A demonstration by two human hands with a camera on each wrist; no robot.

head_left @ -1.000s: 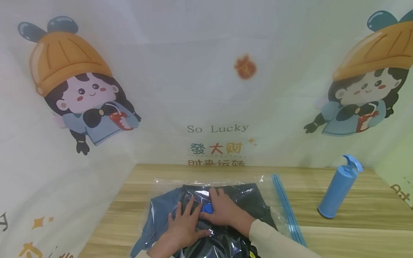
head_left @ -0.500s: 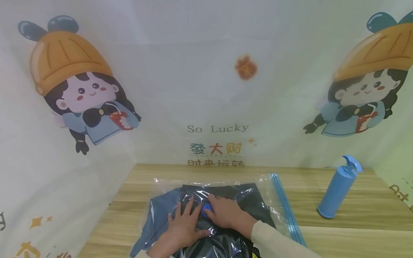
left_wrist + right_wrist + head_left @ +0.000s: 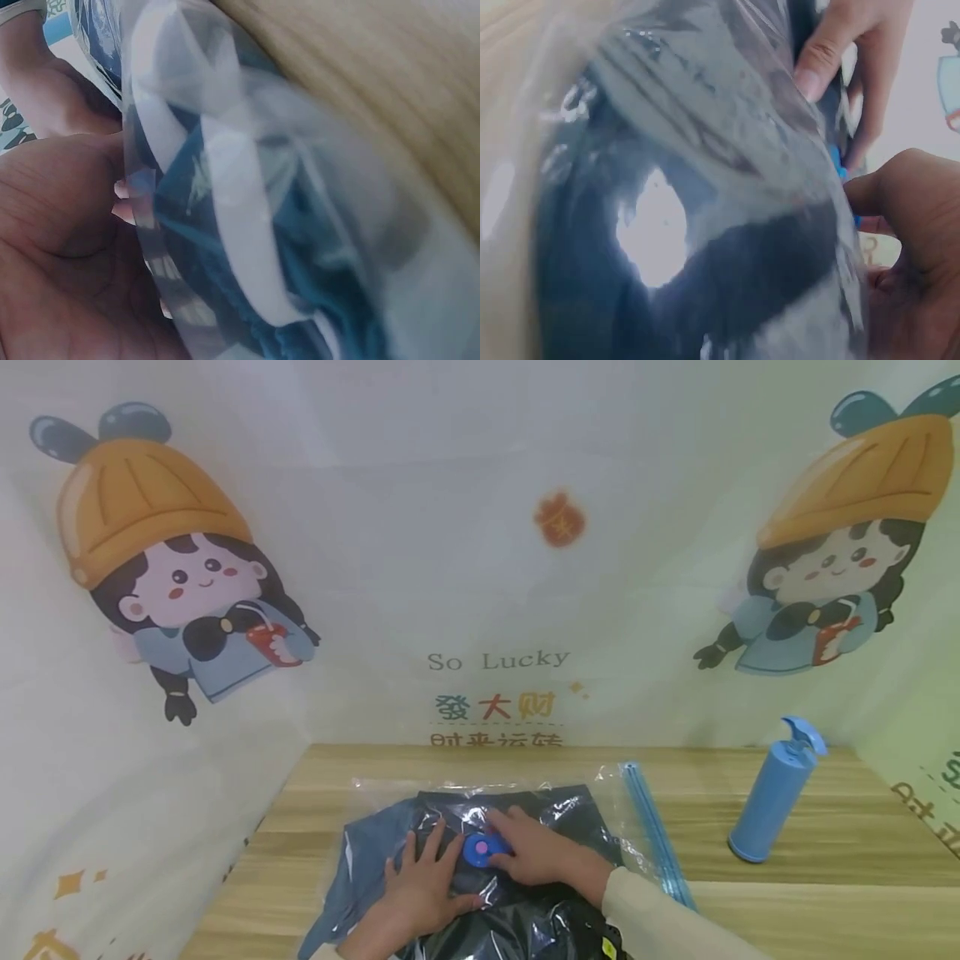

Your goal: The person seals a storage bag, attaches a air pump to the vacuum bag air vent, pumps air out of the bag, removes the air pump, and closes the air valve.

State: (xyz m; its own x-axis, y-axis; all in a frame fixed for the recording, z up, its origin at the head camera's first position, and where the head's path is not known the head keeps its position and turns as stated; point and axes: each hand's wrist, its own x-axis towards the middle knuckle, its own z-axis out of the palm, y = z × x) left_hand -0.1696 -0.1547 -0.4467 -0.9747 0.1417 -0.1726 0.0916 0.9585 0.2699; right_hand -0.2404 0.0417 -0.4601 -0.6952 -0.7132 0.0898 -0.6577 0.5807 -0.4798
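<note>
A clear vacuum storage bag with dark and blue clothes inside lies on the table. On its top sits a round blue valve with a pink centre. My left hand presses on the bag just left of the valve, fingers spread; its palm shows in the left wrist view. My right hand is at the valve's right side, its thumb and fingers holding the blue valve cap, partly hidden by the fingers. In the right wrist view, my right hand is beside the bulging bag.
A blue hand pump stands upright on the wooden table, right of the bag. The bag's blue zip edge runs along its right side. Behind the table hangs a printed white cloth.
My right hand has drawn slightly right from the valve, uncovering its pink centre. The left hand keeps its place on the bag. The head view has shifted a little.
</note>
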